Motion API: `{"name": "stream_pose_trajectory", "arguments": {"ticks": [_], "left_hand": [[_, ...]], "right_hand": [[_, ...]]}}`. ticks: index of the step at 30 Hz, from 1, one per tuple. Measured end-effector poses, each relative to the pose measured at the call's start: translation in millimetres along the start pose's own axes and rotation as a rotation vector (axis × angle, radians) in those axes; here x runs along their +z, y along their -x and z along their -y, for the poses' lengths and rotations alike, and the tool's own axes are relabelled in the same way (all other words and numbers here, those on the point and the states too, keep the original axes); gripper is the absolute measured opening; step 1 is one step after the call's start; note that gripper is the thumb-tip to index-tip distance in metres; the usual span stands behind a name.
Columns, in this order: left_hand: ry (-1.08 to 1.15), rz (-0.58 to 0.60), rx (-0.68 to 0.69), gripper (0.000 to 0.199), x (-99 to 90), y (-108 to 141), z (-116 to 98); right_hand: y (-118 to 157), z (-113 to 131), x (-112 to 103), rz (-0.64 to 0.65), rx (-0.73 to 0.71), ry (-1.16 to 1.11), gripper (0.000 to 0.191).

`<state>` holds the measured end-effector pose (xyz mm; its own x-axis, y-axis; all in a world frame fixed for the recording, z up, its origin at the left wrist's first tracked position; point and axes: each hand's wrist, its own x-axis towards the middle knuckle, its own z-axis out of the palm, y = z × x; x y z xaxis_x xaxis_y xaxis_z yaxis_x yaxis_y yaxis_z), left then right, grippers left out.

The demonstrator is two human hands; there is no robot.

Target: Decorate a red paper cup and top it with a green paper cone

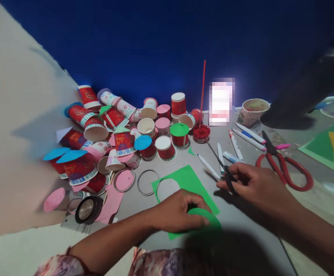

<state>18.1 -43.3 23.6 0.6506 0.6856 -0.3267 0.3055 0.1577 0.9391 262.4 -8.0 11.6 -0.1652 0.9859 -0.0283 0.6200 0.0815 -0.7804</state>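
Note:
My left hand (pixel 181 212) pinches a green paper circle (pixel 214 222) between thumb and fingers, just above the table. Partly under that hand lies a green paper sheet (pixel 197 188) with a round hole cut in it. My right hand (pixel 251 182) is closed around the dark handles of small scissors (pixel 228 178), whose thin blades point up and left, away from me. A white marker (pixel 208 167) lies beside the right fingertips. Left of the green sheet is a thin ring (pixel 149 170), near a pink paper circle (pixel 124 180) with a rim round it.
Many decorated paper cups (pixel 164 148) crowd the left and back. A red pot (pixel 201 134) holds a tall red stick. Red-handled scissors (pixel 284 166) and several markers (pixel 236 144) lie at right, below a patterned cup (pixel 253 111). A round black-rimmed object (pixel 88 210) sits front left.

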Motion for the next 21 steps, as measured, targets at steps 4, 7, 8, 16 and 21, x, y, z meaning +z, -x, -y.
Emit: {"name": "stream_pose_trajectory", "arguments": {"ticks": [4, 7, 8, 16, 21], "left_hand": [[-0.007, -0.059, -0.078, 0.019, -11.1, 32.7, 4.6], [-0.036, -0.186, -0.15, 0.023, -29.4, 64.4, 7.7], [-0.042, -0.212, -0.164, 0.024, -34.8, 73.3, 9.8], [0.094, -0.572, -0.026, 0.029, -15.0, 71.0, 42.8], [-0.122, -0.514, 0.038, 0.02, -14.6, 68.6, 43.3]], "right_hand": [[1.5, -3.1, 2.5, 0.028, -0.087, 0.167, 0.031], [1.8, -6.7, 3.0, 0.101, -0.142, 0.274, 0.03], [2.0, -7.7, 3.0, 0.119, -0.157, 0.315, 0.029], [6.8, -16.3, 10.6, 0.126, -0.236, 0.49, 0.028], [6.2, -16.7, 9.5, 0.092, -0.199, 0.574, 0.03]]}}
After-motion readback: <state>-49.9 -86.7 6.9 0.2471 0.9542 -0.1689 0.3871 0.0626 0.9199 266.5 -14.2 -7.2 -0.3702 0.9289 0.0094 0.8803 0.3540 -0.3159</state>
